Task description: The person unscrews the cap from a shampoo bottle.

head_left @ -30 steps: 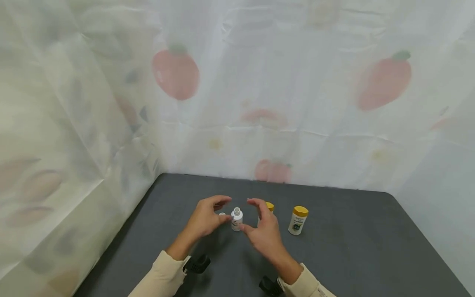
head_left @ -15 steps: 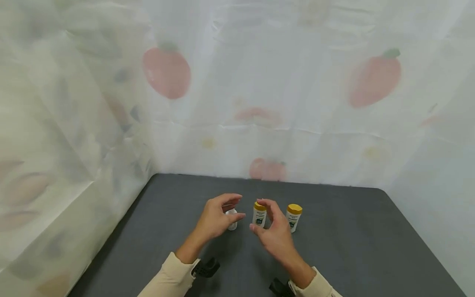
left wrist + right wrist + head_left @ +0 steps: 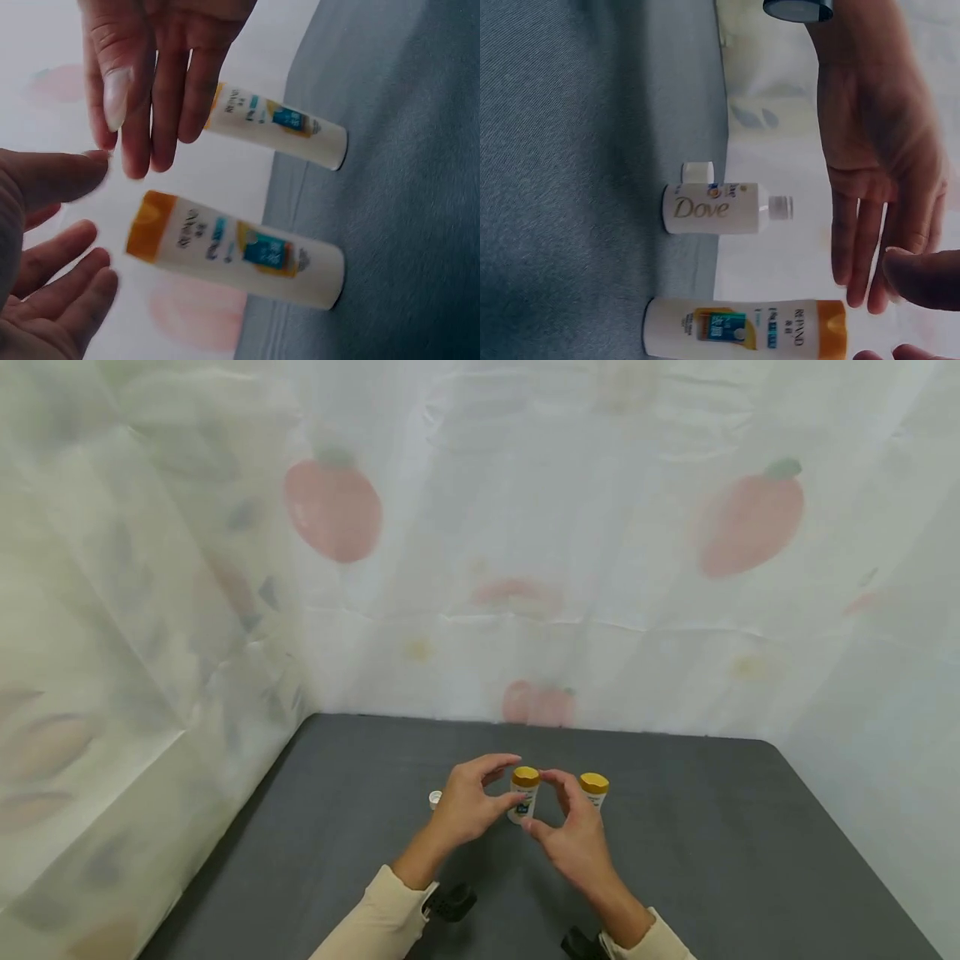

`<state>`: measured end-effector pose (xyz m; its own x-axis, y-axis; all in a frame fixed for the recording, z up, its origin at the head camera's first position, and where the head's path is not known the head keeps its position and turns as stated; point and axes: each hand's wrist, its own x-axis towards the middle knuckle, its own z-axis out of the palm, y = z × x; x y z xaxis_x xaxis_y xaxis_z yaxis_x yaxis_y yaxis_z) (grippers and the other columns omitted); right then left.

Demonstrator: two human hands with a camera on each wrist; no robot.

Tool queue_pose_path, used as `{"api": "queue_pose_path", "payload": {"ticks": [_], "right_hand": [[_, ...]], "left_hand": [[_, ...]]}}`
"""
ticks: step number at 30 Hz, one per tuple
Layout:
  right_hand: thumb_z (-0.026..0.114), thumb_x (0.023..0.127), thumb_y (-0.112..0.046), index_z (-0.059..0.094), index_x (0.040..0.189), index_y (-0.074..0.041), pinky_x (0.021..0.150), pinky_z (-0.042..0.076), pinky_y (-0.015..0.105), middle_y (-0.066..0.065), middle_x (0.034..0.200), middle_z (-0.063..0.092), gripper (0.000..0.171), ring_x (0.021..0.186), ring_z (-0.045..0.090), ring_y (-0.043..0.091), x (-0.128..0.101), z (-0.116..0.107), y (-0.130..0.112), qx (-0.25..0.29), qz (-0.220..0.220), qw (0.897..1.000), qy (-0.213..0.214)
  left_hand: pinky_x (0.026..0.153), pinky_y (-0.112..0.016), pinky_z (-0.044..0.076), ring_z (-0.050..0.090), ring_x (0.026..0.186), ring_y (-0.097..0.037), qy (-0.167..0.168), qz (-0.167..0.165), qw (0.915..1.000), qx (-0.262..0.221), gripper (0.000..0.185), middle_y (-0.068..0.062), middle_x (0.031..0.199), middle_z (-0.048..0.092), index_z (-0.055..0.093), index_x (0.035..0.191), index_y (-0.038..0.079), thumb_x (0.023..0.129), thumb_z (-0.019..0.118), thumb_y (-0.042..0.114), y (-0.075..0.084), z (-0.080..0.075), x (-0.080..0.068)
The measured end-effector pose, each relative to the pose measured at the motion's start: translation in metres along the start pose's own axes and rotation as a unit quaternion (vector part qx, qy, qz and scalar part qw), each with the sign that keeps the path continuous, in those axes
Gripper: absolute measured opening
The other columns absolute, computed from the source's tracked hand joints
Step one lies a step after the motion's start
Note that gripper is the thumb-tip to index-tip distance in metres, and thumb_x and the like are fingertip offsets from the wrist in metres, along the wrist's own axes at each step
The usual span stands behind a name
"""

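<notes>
Both hands are raised around a white bottle with a gold cap (image 3: 247, 251), which stands upright on the table. My left hand (image 3: 461, 806) is on its left, fingers extended and thumb apart. On its other side is my right hand (image 3: 576, 831), likewise spread, fingertips close to the cap. Both wrist views show space between the fingers and the bottle, and neither hand grips it. A second gold-capped bottle (image 3: 594, 785) stands to the right, partly behind the right hand. The right wrist view shows a small uncapped white Dove bottle (image 3: 712, 208) with a bare threaded neck; the left hand hides it in the head view.
A loose white cap (image 3: 698, 172) sits on the table beside the Dove bottle. The dark grey table (image 3: 720, 843) extends to the right and front. A pale fruit-patterned curtain (image 3: 480, 527) hangs behind it and along the left.
Both hands have moved right, from around the uncapped white bottle to around the nearer-left gold-capped one. The left hand now covers the small bottle. The head view has shifted slightly.
</notes>
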<state>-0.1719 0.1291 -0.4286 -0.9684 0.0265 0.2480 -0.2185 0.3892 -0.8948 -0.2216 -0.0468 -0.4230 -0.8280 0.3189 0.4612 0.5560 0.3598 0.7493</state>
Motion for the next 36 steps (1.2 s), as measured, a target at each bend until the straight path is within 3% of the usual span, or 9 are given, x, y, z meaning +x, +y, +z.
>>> {"api": "queue_pose_path", "payload": {"ticks": [3, 7, 12, 18, 30, 36], "right_hand": [[0.083, 0.085, 0.0, 0.054, 0.142, -0.002, 0.121, 0.039, 0.06, 0.017, 0.148, 0.059, 0.064, 0.147, 0.048, 0.041, 0.001, 0.001, 0.004, -0.006, 0.016, 1.0, -0.003], [0.082, 0.086, -0.003, 0.052, 0.143, -0.001, 0.121, 0.038, 0.061, 0.021, 0.15, 0.056, 0.064, 0.147, 0.048, 0.042, 0.002, 0.004, 0.012, -0.016, 0.035, 0.999, -0.009], [0.078, 0.091, -0.006, 0.049, 0.146, 0.001, 0.121, 0.038, 0.062, 0.025, 0.154, 0.052, 0.063, 0.147, 0.046, 0.045, 0.009, 0.013, 0.025, -0.023, 0.038, 0.999, -0.016], [0.078, 0.09, -0.007, 0.053, 0.14, 0.0, 0.119, 0.04, 0.062, 0.026, 0.149, 0.057, 0.057, 0.144, 0.051, 0.044, 0.018, 0.025, 0.039, -0.03, 0.05, 0.998, -0.006], [0.077, 0.091, -0.005, 0.059, 0.133, 0.0, 0.113, 0.047, 0.06, 0.023, 0.132, 0.068, 0.046, 0.133, 0.061, 0.043, 0.029, 0.036, 0.055, -0.004, 0.061, 0.998, 0.018], [0.076, 0.092, -0.005, 0.065, 0.122, -0.002, 0.097, 0.06, 0.049, 0.02, 0.123, 0.073, 0.032, 0.116, 0.071, 0.037, 0.031, 0.039, 0.063, 0.014, 0.051, 0.998, 0.024]], "left_hand": [[0.102, -0.05, 0.058, 0.07, 0.123, -0.031, 0.021, 0.016, 0.9991, 0.034, 0.044, -0.012, 0.131, 0.073, 0.072, 0.129, 0.009, 0.087, 0.085, 0.012, -0.004, 0.011, 0.004], [0.1, -0.05, 0.058, 0.07, 0.122, -0.028, 0.025, 0.013, 0.9976, 0.063, 0.042, -0.011, 0.131, 0.073, 0.071, 0.13, 0.01, 0.09, 0.083, 0.014, -0.008, 0.023, 0.009], [0.087, -0.046, 0.063, 0.075, 0.103, -0.028, 0.031, 0.006, 0.9974, 0.064, 0.033, -0.013, 0.12, 0.077, 0.073, 0.126, 0.006, 0.093, 0.079, 0.011, -0.011, 0.033, 0.015], [0.081, -0.036, 0.064, 0.076, 0.096, -0.025, 0.046, 0.001, 0.996, 0.077, 0.025, -0.011, 0.113, 0.079, 0.077, 0.117, 0.007, 0.092, 0.079, 0.011, -0.015, 0.036, 0.018], [0.08, -0.031, 0.063, 0.077, 0.096, -0.023, 0.035, -0.025, 0.997, 0.064, 0.023, -0.008, 0.109, 0.08, 0.08, 0.115, 0.011, 0.093, 0.079, 0.016, -0.013, 0.037, 0.018], [0.082, -0.032, 0.063, 0.077, 0.097, -0.023, 0.035, -0.031, 0.9978, 0.047, 0.023, -0.008, 0.109, 0.081, 0.08, 0.114, 0.011, 0.092, 0.08, 0.015, -0.011, 0.039, 0.018]]}}
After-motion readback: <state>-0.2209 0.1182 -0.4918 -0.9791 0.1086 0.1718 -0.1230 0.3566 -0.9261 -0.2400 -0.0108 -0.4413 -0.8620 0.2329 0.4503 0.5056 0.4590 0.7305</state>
